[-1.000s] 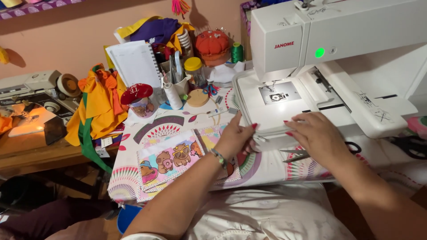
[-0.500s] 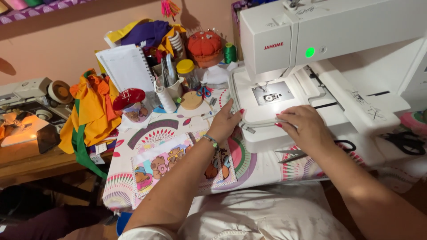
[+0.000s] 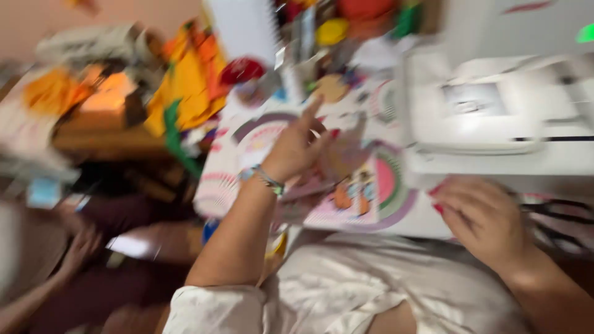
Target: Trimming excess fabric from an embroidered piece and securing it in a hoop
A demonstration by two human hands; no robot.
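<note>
Frame heavily blurred; the head camera is in motion. We take the white sewing machine [image 3: 495, 105] as landmark. Our left hand [image 3: 297, 148] is raised above the patterned fabric [image 3: 365, 192], left of the machine, fingers spread loosely with the index up; grip wide, and we cannot tell whether anything thin sits between the fingers. Our right hand [image 3: 482, 216] rests palm down just below the machine's bed, fingers curled, holding nothing visible; black scissors [image 3: 557, 216] lie just right of it.

To do this step well, we judge: keep the right hand pinning the cloth flat, move the left low and slow, and clear the cluttered jars up-left of the machine.
</note>
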